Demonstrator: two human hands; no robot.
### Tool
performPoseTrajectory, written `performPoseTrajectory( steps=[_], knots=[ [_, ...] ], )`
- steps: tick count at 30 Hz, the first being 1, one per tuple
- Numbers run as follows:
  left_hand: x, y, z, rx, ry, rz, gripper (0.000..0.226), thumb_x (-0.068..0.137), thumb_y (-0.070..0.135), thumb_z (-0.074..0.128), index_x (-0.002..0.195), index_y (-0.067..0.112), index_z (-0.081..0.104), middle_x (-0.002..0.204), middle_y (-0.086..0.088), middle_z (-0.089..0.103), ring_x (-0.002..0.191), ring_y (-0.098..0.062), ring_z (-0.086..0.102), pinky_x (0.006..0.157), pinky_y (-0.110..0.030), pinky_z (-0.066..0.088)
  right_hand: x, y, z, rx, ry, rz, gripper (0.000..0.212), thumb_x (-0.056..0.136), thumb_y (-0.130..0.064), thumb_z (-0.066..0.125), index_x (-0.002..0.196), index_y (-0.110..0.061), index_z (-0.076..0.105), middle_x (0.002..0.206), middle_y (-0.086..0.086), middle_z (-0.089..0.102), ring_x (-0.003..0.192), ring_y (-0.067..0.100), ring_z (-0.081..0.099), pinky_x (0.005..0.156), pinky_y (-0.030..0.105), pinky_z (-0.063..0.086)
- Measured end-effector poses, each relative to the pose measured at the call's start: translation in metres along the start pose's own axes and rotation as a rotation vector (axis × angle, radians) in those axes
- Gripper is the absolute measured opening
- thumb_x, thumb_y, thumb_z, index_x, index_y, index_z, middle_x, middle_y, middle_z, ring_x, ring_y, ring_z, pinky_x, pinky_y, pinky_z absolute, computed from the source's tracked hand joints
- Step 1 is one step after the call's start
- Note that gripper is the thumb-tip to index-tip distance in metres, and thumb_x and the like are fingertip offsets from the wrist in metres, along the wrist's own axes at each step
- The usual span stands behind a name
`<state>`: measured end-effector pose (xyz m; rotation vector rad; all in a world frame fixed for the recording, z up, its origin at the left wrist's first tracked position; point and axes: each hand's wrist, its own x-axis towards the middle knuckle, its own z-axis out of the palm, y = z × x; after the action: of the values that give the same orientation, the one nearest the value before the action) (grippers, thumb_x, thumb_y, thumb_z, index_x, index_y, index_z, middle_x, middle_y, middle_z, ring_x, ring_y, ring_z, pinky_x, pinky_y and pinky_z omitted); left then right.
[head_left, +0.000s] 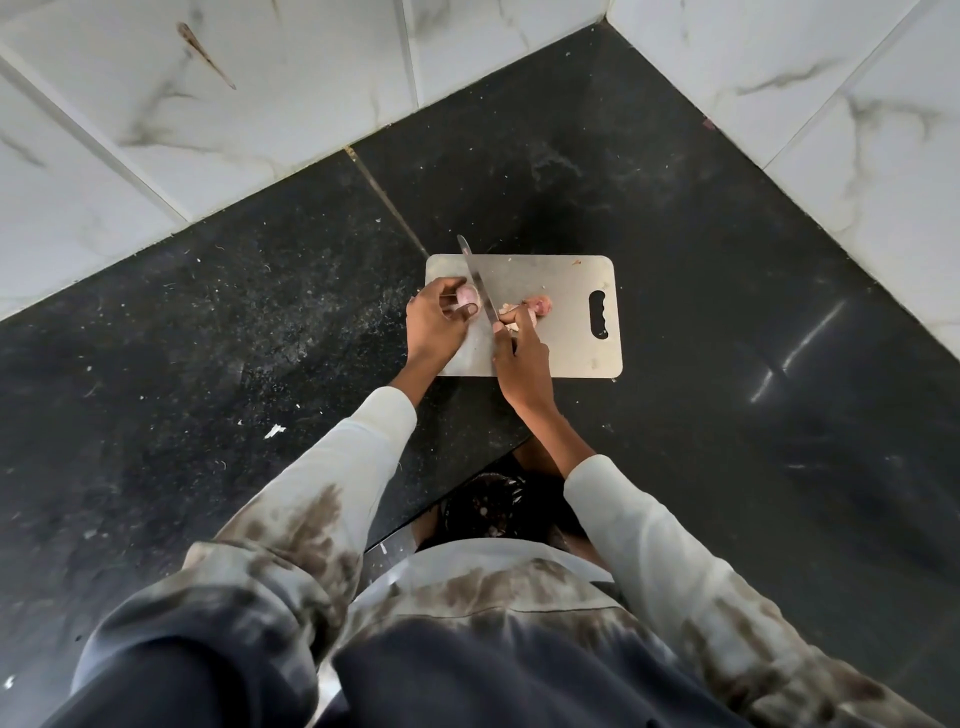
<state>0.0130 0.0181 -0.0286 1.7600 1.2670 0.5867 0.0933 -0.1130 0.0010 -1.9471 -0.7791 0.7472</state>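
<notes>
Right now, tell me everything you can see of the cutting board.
The cutting board is a grey, metal-looking, round-cornered rectangle with a handle slot at its right end. It lies flat on the black countertop. The left hand holds a pinkish piece on its left end, the right hand holds a knife across it, and cut pieces lie mid-board.

Long pale grey-white sleeves on show, the left sleeve (332, 493) and the right sleeve (675, 561), each cuff plain and clean, then mottled with dark brown blotches further up the arm. The same pale fabric runs across the shirt front (493, 582), streaked brown, before it deepens into navy, nearly black, over the chest and the left shoulder. Both hands, left hand (435, 325) and right hand (522, 361), are bare.
</notes>
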Motion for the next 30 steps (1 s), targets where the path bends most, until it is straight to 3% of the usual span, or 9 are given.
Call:
performPoseTrajectory(
  steps=[4, 13, 15, 19, 24, 30],
  knots=[
    [0.001, -0.001, 0.000, -0.001, 0.020, -0.001, 0.044, 0.086, 0.011, 0.088, 0.127, 0.013, 0.073, 0.116, 0.002, 0.078, 0.103, -0.006, 0.074, 0.083, -0.003, 0.053, 0.002, -0.001, 0.003, -0.028, 0.003, -0.009, 0.033, 0.111, -0.028, 0.043, 0.141, -0.017, 0.047, 0.085, -0.001, 0.068, 0.074, 0.017, 0.069, 0.070, 0.043, 0.058],
    [0.004, -0.005, 0.000, 0.010, 0.039, 0.026, 0.037, 0.082, 0.012, 0.090, 0.117, 0.014, 0.076, 0.107, 0.005, 0.080, 0.096, -0.005, 0.075, 0.092, -0.025, 0.063, 0.003, -0.003, 0.006, -0.093, 0.053, -0.063, 0.022, 0.111, -0.022, 0.044, 0.132, -0.018, 0.049, 0.076, 0.000, 0.065, 0.066, 0.018, 0.064, 0.058, 0.039, 0.050],
    [0.005, -0.005, -0.001, 0.011, 0.036, 0.024, 0.037, 0.082, 0.013, 0.090, 0.116, 0.014, 0.076, 0.105, 0.005, 0.080, 0.095, -0.005, 0.075, 0.092, -0.026, 0.063, 0.004, -0.003, 0.008, -0.101, 0.064, -0.084, 0.024, 0.111, -0.020, 0.045, 0.133, -0.016, 0.049, 0.077, 0.001, 0.065, 0.064, 0.015, 0.063, 0.054, 0.031, 0.045],
    [0.007, -0.006, -0.002, 0.008, 0.021, 0.029, 0.036, 0.082, 0.012, 0.090, 0.115, 0.012, 0.076, 0.103, 0.005, 0.079, 0.094, -0.004, 0.075, 0.091, -0.026, 0.063, 0.003, 0.002, 0.013, -0.110, 0.068, -0.103, 0.022, 0.111, -0.020, 0.044, 0.133, -0.021, 0.048, 0.068, 0.005, 0.062, 0.056, 0.022, 0.059, 0.049, 0.041, 0.044],
    [0.008, -0.006, -0.003, 0.031, 0.012, 0.042, 0.037, 0.082, 0.014, 0.090, 0.116, 0.014, 0.075, 0.106, 0.005, 0.078, 0.097, -0.006, 0.074, 0.092, -0.029, 0.063, 0.003, 0.005, 0.015, -0.118, 0.079, -0.114, 0.021, 0.111, -0.022, 0.045, 0.132, -0.020, 0.049, 0.063, 0.002, 0.058, 0.050, 0.015, 0.054, 0.046, 0.031, 0.038],
    [0.009, -0.007, -0.003, 0.036, 0.002, 0.055, 0.037, 0.081, 0.014, 0.088, 0.115, 0.015, 0.075, 0.107, 0.005, 0.078, 0.098, -0.006, 0.074, 0.093, -0.030, 0.064, 0.002, 0.005, 0.014, -0.129, 0.073, -0.112, 0.026, 0.111, -0.022, 0.045, 0.137, -0.019, 0.048, 0.062, 0.002, 0.058, 0.050, 0.017, 0.056, 0.046, 0.033, 0.039]
  ],
)
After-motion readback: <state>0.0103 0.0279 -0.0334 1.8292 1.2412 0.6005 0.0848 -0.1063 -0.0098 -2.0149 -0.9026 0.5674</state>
